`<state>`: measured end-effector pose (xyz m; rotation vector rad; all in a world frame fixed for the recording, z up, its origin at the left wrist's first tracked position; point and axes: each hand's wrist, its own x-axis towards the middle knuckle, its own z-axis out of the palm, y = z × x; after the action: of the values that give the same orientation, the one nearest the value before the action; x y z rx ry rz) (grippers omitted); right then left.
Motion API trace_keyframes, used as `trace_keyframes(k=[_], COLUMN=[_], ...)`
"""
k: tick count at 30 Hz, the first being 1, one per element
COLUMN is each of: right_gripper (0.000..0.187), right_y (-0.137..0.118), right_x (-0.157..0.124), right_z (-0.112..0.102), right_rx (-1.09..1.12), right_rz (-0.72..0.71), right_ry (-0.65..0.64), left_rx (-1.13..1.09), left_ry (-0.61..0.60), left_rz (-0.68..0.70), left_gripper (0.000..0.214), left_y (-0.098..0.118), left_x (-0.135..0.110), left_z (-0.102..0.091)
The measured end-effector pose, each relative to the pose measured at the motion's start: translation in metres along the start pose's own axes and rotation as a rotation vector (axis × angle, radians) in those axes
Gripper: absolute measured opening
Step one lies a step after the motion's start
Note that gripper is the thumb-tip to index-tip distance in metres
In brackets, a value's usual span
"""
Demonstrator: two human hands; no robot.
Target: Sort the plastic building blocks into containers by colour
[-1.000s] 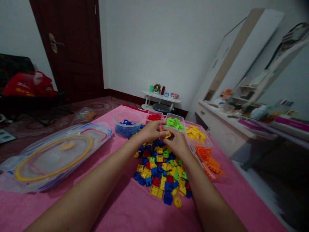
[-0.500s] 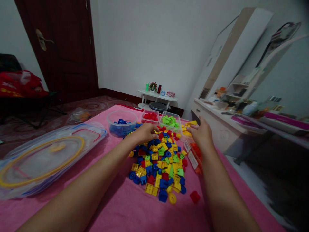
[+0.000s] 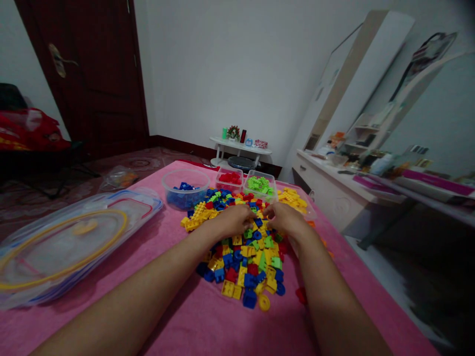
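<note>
A heap of loose toy building bricks in yellow, blue, red and green lies on the pink cloth. My left hand reaches into the middle of it from the left, fingers curled down among the bricks. Facing it from the right, my right hand has its fingers bent in at the heap, a short gap from the left. Whatever either hand grips is hidden by the fingers. Behind the heap stand a round tub of blue bricks, a box of red bricks, a box of green bricks and a box of yellow bricks.
Stacked clear plastic lids lie at the left of the pink cloth. Orange pieces show partly behind my right forearm. A single red brick sits beside that arm. A dresser stands to the right.
My right hand has moved left from over the yellow bricks' box to the heap. My left hand has shifted slightly right and lower, its fingers now deeper among the bricks.
</note>
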<state>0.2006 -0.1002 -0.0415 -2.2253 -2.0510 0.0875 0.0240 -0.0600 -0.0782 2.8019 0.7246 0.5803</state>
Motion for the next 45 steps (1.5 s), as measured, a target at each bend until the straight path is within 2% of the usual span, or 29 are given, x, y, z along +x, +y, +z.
trace_keyframes(k=[5, 10, 12, 17, 20, 24, 27, 29, 31, 33, 35, 42, 45], right_gripper=[0.042, 0.028, 0.025, 0.047, 0.036, 0.018, 0.023, 0.028, 0.030, 0.028, 0.024, 0.013, 0.016], right_y=[-0.007, -0.013, -0.012, -0.011, -0.011, -0.012, -0.017, -0.024, -0.034, -0.043, -0.049, -0.055, -0.051], right_x=[-0.009, -0.011, -0.011, -0.011, -0.011, -0.010, -0.009, -0.011, -0.013, -0.014, -0.014, -0.010, -0.008], right_z=[-0.004, -0.004, -0.004, -0.003, -0.001, -0.002, -0.009, -0.014, -0.016, -0.015, -0.010, 0.004, 0.003], right_rx=[-0.156, -0.203, -0.203, -0.135, -0.124, -0.108, 0.008, 0.158, 0.308, 0.415, 0.492, 0.729, 0.719], right_rz=[0.028, 0.011, 0.014, -0.055, -0.075, -0.032, -0.028, -0.096, -0.221, -0.333, -0.376, -0.413, -0.330], right_ry=[-0.094, -0.116, -0.116, -0.065, -0.066, -0.014, 0.142, 0.213, 0.230, 0.243, 0.262, 0.240, 0.255], left_rx=[0.073, 0.136, 0.148, 0.126, 0.107, 0.001, -0.347, -0.609, -0.764, -0.813, -0.812, -0.747, -0.769], left_ry=[-0.028, 0.036, 0.076, 0.118, 0.103, 0.224, 0.269, 0.242, 0.210, 0.195, 0.202, 0.172, 0.160], left_rz=[-0.083, -0.189, -0.281, -0.441, -0.473, -0.496, -0.457, -0.414, -0.380, -0.355, -0.345, -0.349, -0.336], left_gripper=[0.026, 0.031, 0.041, 0.053, 0.050, 0.048, 0.055, 0.060, 0.062, 0.061, 0.060, 0.058, 0.058], left_y=[-0.004, -0.001, 0.001, -0.006, -0.018, -0.026, -0.020, -0.013, -0.007, -0.003, -0.003, -0.005, -0.007], left_x=[-0.002, -0.002, -0.002, -0.004, -0.007, -0.008, -0.004, -0.001, 0.001, 0.002, 0.002, 0.002, 0.002], left_z=[-0.007, -0.018, -0.023, -0.033, -0.036, -0.040, -0.041, -0.040, -0.037, -0.035, -0.033, -0.031, -0.031])
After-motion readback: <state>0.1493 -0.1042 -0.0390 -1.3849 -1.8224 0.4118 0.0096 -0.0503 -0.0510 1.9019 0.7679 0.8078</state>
